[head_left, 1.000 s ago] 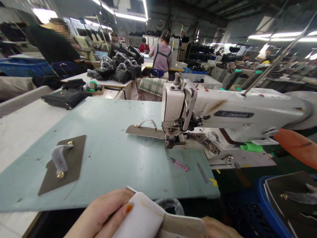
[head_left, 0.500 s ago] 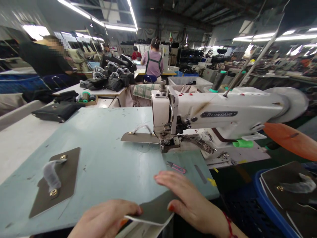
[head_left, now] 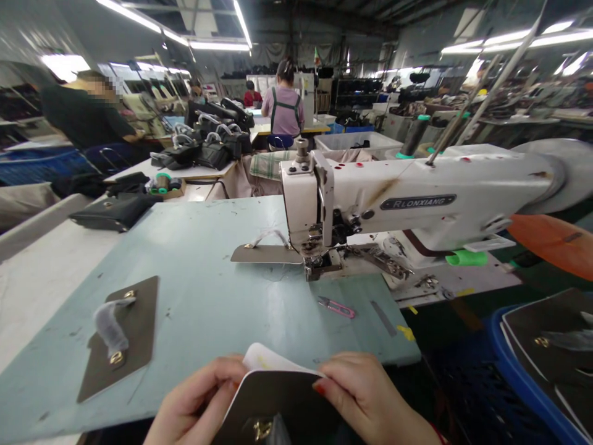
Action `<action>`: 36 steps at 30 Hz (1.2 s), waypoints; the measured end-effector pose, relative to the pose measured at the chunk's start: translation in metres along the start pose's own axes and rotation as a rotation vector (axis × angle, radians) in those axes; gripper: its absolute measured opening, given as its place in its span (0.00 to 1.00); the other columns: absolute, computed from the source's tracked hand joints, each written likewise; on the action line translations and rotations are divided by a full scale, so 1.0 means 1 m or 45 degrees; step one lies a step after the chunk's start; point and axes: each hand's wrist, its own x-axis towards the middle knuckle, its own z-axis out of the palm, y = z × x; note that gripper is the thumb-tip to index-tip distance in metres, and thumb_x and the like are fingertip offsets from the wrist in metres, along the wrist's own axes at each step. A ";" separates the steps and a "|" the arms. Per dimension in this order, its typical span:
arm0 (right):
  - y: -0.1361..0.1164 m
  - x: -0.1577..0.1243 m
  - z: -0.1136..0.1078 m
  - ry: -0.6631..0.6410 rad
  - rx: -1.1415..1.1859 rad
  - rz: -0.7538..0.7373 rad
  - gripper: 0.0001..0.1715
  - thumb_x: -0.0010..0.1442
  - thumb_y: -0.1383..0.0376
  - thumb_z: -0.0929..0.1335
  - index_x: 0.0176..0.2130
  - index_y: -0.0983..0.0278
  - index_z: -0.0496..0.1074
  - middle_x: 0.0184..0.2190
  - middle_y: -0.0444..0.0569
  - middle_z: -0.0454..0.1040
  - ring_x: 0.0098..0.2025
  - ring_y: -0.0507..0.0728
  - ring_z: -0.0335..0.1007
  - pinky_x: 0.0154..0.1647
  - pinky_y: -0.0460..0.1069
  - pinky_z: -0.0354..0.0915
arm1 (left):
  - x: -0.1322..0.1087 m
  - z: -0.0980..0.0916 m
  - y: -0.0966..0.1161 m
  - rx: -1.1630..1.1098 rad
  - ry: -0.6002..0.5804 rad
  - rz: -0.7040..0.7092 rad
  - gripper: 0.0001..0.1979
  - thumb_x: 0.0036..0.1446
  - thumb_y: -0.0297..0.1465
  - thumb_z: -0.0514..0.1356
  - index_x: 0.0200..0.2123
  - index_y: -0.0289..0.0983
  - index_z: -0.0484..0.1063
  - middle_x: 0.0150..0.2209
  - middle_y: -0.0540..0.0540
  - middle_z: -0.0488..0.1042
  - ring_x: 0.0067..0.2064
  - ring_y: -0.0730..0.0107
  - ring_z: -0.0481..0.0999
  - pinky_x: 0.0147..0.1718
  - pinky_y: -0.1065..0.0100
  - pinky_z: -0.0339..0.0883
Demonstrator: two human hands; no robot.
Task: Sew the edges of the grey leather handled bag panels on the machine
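At the table's front edge, both hands hold a dark grey-brown bag panel [head_left: 282, 398]. A brass-coloured fitting and part of a plastic-wrapped handle [head_left: 279, 429] show at the bottom of the picture. My left hand [head_left: 204, 395] pinches the panel's left edge, and my right hand [head_left: 370, 392] pinches its upper right corner. Behind the panel a white sheet or lining [head_left: 269, 358] curls up between the hands. Left of my hands a similar panel with a wrapped handle [head_left: 139, 334] lies flat. Pink thread snips [head_left: 340, 307] rest beyond my right hand.
A white sewing machine [head_left: 370, 191] stands ahead, with another handled panel [head_left: 266, 254] beside its needle area. More panels lie in a blue basket [head_left: 498, 327] at right. Black bags [head_left: 113, 210] sit at left. Co-workers [head_left: 283, 105] are farther back.
The panel has been raised and turned, so its brown face with the fitting now shows. My right hand has gone from lying spread on it to pinching its corner.
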 end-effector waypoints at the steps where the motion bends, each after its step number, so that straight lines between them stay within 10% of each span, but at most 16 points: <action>1: -0.001 -0.001 -0.002 0.007 -0.006 0.023 0.26 0.71 0.55 0.56 0.29 0.65 0.69 0.23 0.44 0.69 0.27 0.49 0.64 0.29 0.45 0.53 | 0.001 -0.002 0.001 0.023 0.013 0.003 0.12 0.58 0.40 0.60 0.34 0.39 0.78 0.38 0.44 0.80 0.38 0.63 0.79 0.37 0.73 0.74; 24: 0.009 -0.019 0.005 0.158 0.238 0.109 0.17 0.68 0.58 0.62 0.35 0.62 0.76 0.28 0.46 0.76 0.30 0.53 0.74 0.32 0.44 0.63 | -0.001 0.034 0.031 0.139 0.102 0.380 0.05 0.59 0.26 0.60 0.30 0.40 0.73 0.34 0.49 0.78 0.36 0.73 0.78 0.35 0.77 0.72; 36: -0.035 0.028 -0.002 0.446 0.569 -0.281 0.10 0.62 0.61 0.69 0.40 0.62 0.79 0.28 0.49 0.74 0.30 0.52 0.71 0.29 0.44 0.66 | 0.001 0.041 0.043 0.473 -0.114 0.802 0.11 0.56 0.19 0.60 0.38 0.41 0.71 0.36 0.50 0.79 0.36 0.74 0.80 0.36 0.77 0.74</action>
